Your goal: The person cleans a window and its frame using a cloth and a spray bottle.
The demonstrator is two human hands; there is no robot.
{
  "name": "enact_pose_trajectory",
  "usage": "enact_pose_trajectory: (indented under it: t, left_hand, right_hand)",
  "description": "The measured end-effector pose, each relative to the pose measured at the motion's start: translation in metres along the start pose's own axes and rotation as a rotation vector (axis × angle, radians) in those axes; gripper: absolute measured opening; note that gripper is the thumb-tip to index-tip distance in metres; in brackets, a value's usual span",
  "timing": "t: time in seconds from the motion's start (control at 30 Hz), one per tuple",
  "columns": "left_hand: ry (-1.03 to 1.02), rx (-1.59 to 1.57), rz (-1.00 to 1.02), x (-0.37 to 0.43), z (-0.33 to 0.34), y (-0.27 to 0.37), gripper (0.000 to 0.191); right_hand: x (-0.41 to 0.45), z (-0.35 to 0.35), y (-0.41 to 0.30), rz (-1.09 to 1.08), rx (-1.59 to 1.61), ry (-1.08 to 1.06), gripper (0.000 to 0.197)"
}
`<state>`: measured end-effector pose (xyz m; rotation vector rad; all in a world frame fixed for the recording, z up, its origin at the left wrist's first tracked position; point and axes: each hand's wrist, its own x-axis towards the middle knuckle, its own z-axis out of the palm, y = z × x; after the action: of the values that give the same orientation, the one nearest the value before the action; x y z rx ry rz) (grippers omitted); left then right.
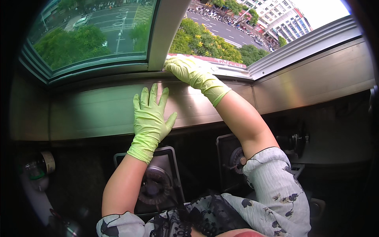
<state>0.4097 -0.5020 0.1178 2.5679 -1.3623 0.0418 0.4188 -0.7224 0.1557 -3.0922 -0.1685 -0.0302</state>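
Observation:
My left hand (150, 121), in a pale green rubber glove, lies spread against the metal panel (97, 111) below the window, holding nothing. My right hand (185, 68), gloved the same way, reaches to the bottom of the window opening. Its fingers curl down at the lower corner of the sliding sash's upright (161, 35), by the window track (234, 72). A whitish patch shows beside that hand in strong glare. Whether it is a cloth or part of the sill, I cannot tell, and the palm is hidden.
A gas burner (154, 188) sits below my left forearm, and a second burner (237, 160) is partly behind my right arm. At the far left stands a jar or bottle (40, 166). The tinted window pane (94, 35) covers the left side; outside lie trees and a street far below.

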Motion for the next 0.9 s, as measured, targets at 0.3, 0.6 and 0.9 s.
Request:
enact_pose_trajectory:
  t: [0.3, 0.6, 0.9]
  left_hand:
    - [-0.012, -0.030, 0.001, -0.004, -0.001, 0.000, 0.076]
    - [0.001, -0.022, 0.014, -0.002, 0.001, 0.002, 0.075]
    - [-0.011, -0.003, -0.002, -0.002, 0.000, 0.003, 0.074]
  right_hand:
    - [-0.024, 0.018, 0.018, 0.266, 0.286, 0.197, 0.034]
    - [-0.056, 0.028, 0.036, 0.136, 0.124, 0.172, 0.032]
    - [-0.173, 0.007, 0.161, 0.869, -0.293, -0.291, 0.042]
